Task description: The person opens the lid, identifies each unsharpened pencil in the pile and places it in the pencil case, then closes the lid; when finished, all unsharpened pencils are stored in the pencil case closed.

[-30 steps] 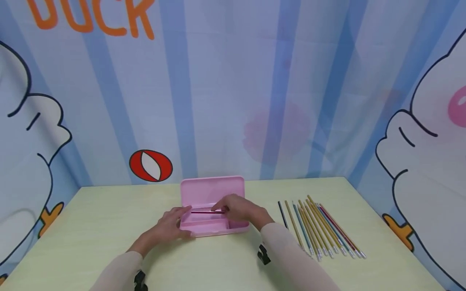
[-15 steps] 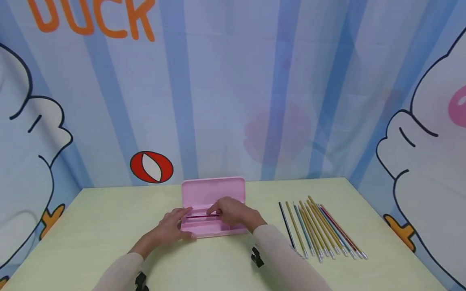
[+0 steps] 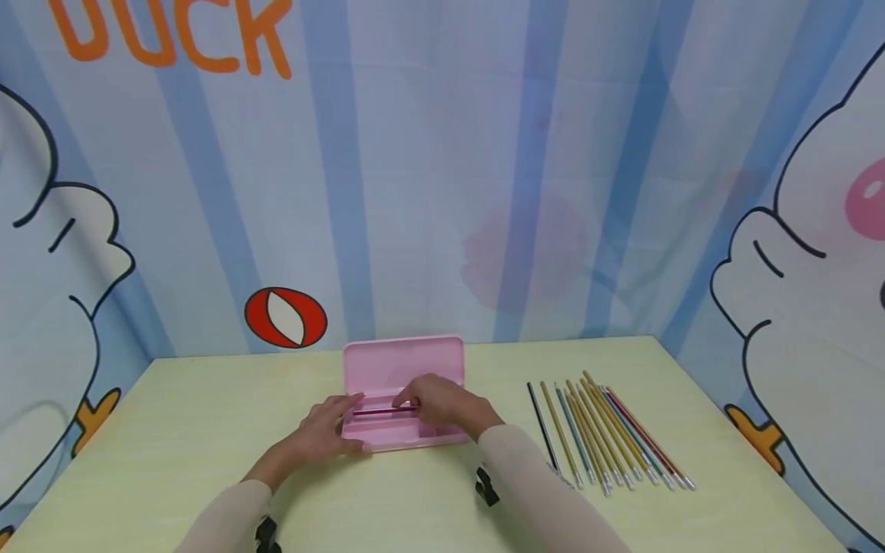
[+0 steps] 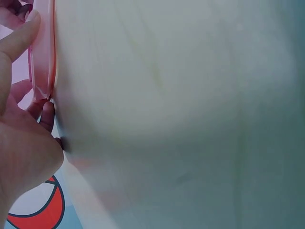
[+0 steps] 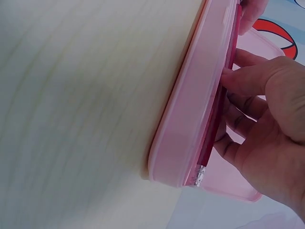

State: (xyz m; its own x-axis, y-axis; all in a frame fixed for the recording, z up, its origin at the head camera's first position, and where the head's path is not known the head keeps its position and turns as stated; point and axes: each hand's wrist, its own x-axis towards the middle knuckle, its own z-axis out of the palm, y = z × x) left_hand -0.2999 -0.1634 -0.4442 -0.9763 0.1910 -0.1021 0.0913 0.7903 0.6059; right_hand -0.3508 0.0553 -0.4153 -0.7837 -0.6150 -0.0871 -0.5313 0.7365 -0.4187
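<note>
I see a pink pencil case (image 3: 404, 399), a shallow plastic box with rounded corners, lying open on the pale desk (image 3: 173, 430) near its middle. Its lid (image 3: 403, 364) stands up behind the tray, tilted slightly back. In the right wrist view the tray's rim looks smooth and translucent, with its underside flat on the desk. A dark red pencil (image 3: 383, 412) lies lengthwise along the tray, parallel to its long side. It is thin and glossy. From the right wrist I can see its silvery end (image 5: 199, 174) poking just past the tray's rim at one corner.
</note>
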